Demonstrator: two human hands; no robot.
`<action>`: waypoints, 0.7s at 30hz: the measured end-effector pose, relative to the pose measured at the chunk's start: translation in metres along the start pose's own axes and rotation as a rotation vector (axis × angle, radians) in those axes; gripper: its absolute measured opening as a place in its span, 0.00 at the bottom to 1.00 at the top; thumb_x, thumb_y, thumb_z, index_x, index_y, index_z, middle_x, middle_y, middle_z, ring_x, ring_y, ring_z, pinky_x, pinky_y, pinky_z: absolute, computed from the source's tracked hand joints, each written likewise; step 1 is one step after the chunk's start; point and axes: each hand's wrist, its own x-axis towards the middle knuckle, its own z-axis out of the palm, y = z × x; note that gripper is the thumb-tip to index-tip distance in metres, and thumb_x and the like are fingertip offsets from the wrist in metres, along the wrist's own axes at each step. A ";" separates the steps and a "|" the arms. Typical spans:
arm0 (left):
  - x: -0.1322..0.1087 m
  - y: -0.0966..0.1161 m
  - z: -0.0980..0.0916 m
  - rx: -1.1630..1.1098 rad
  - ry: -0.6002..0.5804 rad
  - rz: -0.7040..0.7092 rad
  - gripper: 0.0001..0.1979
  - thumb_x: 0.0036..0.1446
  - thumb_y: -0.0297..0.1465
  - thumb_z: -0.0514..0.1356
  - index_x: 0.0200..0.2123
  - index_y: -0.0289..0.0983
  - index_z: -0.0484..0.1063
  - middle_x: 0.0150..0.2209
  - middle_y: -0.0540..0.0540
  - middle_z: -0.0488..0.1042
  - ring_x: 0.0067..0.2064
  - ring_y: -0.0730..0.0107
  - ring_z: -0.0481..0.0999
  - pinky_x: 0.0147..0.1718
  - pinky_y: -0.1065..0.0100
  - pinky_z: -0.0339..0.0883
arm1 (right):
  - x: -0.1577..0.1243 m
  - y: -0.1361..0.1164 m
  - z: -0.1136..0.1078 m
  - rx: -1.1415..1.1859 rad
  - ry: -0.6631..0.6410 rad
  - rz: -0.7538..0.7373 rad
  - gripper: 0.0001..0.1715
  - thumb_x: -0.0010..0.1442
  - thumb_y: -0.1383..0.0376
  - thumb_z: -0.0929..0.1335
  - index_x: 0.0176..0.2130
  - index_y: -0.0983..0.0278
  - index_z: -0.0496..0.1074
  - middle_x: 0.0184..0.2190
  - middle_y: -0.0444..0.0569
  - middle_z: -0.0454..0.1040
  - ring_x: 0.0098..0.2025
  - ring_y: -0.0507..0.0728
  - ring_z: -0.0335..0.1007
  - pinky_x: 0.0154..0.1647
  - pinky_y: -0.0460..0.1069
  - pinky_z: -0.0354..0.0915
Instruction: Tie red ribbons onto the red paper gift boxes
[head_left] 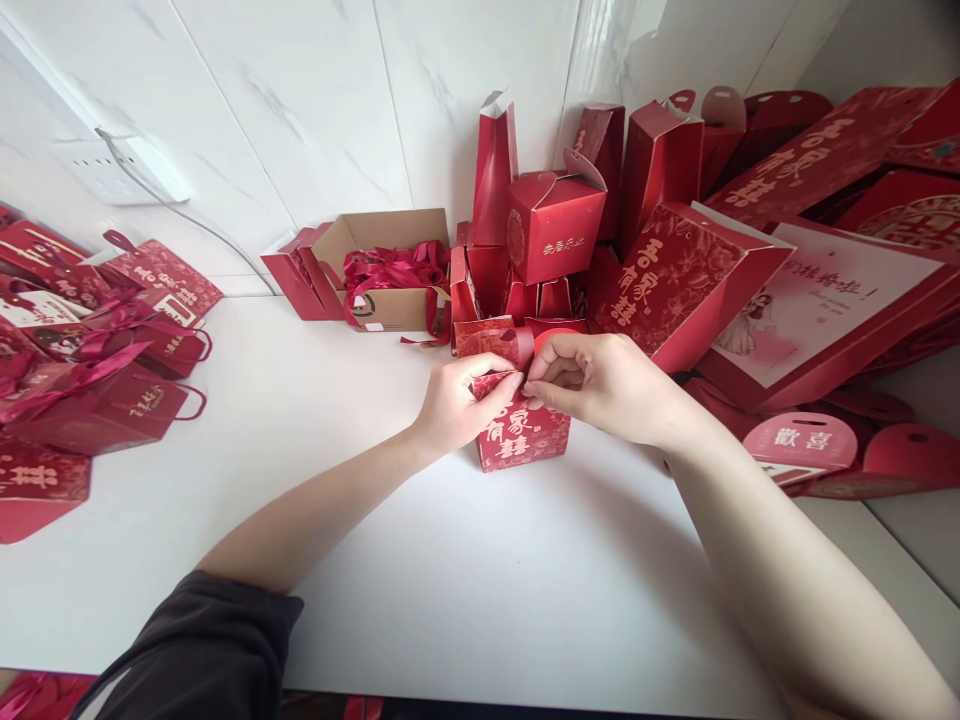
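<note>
A small red gift box (521, 440) with gold characters stands upright on the white table (465, 580), near its middle. My left hand (457, 400) grips the box's top left edge, fingers curled over it. My right hand (600, 385) pinches the box's top flaps from the right, fingers pressed together at the opening. Both hands meet over the box's top, so the flaps underneath are mostly hidden.
A cardboard box (375, 265) of red ribbons sits behind by the wall. Unfinished red boxes (555, 225) pile up at the back. Large flat red packages (787, 270) lie at the right. Finished ribboned boxes (105, 370) crowd the left edge.
</note>
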 end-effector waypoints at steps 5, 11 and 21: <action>0.000 -0.001 0.000 -0.007 -0.001 0.009 0.05 0.59 0.29 0.61 0.31 0.35 0.75 0.30 0.50 0.78 0.32 0.74 0.76 0.35 0.73 0.68 | -0.001 -0.002 0.000 -0.068 0.035 -0.032 0.01 0.56 0.67 0.69 0.32 0.62 0.71 0.29 0.43 0.77 0.31 0.54 0.74 0.33 0.49 0.68; 0.000 -0.001 -0.001 0.001 -0.020 -0.013 0.07 0.60 0.30 0.60 0.31 0.34 0.74 0.28 0.50 0.76 0.30 0.75 0.73 0.32 0.74 0.66 | -0.002 -0.002 0.001 -0.088 0.054 -0.047 0.02 0.55 0.68 0.69 0.31 0.62 0.71 0.28 0.42 0.76 0.29 0.53 0.73 0.32 0.48 0.67; 0.002 -0.001 -0.004 -0.040 -0.050 -0.044 0.08 0.61 0.32 0.60 0.32 0.34 0.74 0.30 0.49 0.76 0.32 0.74 0.72 0.33 0.72 0.65 | 0.003 0.003 0.003 -0.307 0.222 -0.102 0.04 0.56 0.67 0.72 0.33 0.62 0.71 0.30 0.44 0.74 0.31 0.55 0.71 0.32 0.49 0.66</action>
